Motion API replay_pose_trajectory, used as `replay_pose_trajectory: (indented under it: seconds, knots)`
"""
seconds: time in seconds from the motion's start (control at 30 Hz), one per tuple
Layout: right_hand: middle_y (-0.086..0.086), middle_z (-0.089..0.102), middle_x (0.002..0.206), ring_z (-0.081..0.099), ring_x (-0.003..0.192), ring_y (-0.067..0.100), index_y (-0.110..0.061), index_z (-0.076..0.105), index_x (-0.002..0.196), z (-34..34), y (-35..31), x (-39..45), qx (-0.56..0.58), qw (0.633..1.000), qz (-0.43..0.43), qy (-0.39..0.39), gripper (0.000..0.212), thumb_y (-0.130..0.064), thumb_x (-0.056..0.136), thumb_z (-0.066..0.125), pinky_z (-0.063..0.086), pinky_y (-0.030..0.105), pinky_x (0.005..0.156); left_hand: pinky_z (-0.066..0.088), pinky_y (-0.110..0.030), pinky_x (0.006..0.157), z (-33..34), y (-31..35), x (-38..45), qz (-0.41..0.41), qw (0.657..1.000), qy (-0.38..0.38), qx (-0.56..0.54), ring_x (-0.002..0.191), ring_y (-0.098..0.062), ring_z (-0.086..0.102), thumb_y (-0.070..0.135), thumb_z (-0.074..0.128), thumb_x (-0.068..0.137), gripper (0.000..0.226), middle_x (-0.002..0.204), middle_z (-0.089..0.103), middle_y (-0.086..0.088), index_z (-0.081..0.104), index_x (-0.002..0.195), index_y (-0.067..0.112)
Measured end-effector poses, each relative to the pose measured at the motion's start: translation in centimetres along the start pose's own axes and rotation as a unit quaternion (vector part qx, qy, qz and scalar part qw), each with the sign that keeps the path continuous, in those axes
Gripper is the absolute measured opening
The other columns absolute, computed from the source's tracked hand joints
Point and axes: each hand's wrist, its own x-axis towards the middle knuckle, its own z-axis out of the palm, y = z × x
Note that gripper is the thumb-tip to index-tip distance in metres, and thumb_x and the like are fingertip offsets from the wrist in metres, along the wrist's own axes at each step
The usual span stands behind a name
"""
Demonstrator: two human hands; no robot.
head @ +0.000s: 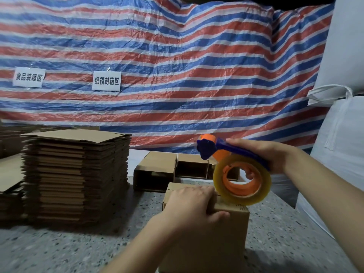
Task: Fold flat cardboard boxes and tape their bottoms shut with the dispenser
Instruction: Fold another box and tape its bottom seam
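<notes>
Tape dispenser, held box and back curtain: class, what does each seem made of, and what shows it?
Tape dispenser: glossy blue-orange plastic, apparently; the roll looks clear film. Held box: matte brown cardboard, folded flaps. Back curtain: likely woven plastic tarp, crinkled, slightly shiny.

Striped red-white-blue tarp (177,56) behind, two white paper signs (106,81), white woven sacks (342,134) right, speckled floor (78,249)

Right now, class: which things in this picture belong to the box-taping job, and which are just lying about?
Part of the job:
- box, pressed under the left hand
- tape dispenser, gripped by the right hand
- stack of flat cardboard
- folded boxes behind

Just lying about:
- striped tarpaulin
- two paper signs
- white sacks
</notes>
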Motion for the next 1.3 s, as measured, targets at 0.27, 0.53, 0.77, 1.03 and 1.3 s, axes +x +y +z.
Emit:
replay_pose_trajectory:
  seconds: [0.27,0.53,0.77,1.03,1.3]
  knots:
    - [0.010,0.076,0.089,0.070,0.063,0.017,-0.008,0.068,0.114,0.6,-1.2,1.0,-0.082,0.996,0.019,-0.007,0.077,-0.065,0.063,0.073,0.056,0.027,0.054,0.051,-0.028,0.084,-3.0,-2.4,0.5,-0.247,0.758,0.103,-0.594,0.097,-0.012,0.067,0.027,0.044,0.100,0.027,0.109,0.072,-0.005,0.068,0.101,0.016]
    - [0.010,0.077,0.096,0.070,0.068,0.017,-0.010,0.069,0.115,1.4,-2.5,1.9,-0.162,0.986,0.037,-0.016,0.079,-0.070,0.062,0.070,0.056,0.026,0.059,0.048,-0.034,0.078,-3.7,-4.3,1.1,-0.295,0.636,0.081,-0.708,0.081,-0.022,0.073,0.050,0.045,0.099,0.053,0.084,0.076,-0.011,0.067,0.075,0.008]
    - [0.008,0.076,0.085,0.069,0.062,0.015,-0.009,0.068,0.113,1.7,-2.7,2.0,-0.168,0.985,0.045,-0.009,0.084,-0.069,0.055,0.072,0.055,0.025,0.057,0.046,-0.032,0.077,-4.1,-3.9,0.8,-0.293,0.644,0.069,-0.703,0.073,-0.016,0.071,0.037,0.049,0.099,0.040,0.077,0.074,-0.008,0.067,0.078,0.007]
    - [0.008,0.076,0.085,0.068,0.062,0.015,-0.009,0.068,0.111,1.7,-2.7,2.2,-0.173,0.984,0.046,-0.010,0.085,-0.070,0.052,0.072,0.055,0.026,0.058,0.044,-0.034,0.088,-3.9,-3.4,0.9,-0.298,0.637,0.089,-0.705,0.071,-0.013,0.073,0.017,0.045,0.097,0.029,0.080,0.076,-0.008,0.062,0.075,0.011]
    - [0.006,0.075,0.081,0.069,0.059,0.014,-0.009,0.068,0.112,1.8,-2.8,2.1,-0.177,0.983,0.045,-0.014,0.088,-0.070,0.049,0.073,0.054,0.024,0.051,0.047,-0.031,0.078,-3.5,-3.5,1.1,-0.291,0.657,0.097,-0.689,0.068,-0.010,0.072,0.015,0.053,0.096,0.021,0.073,0.074,-0.004,0.064,0.079,0.010]
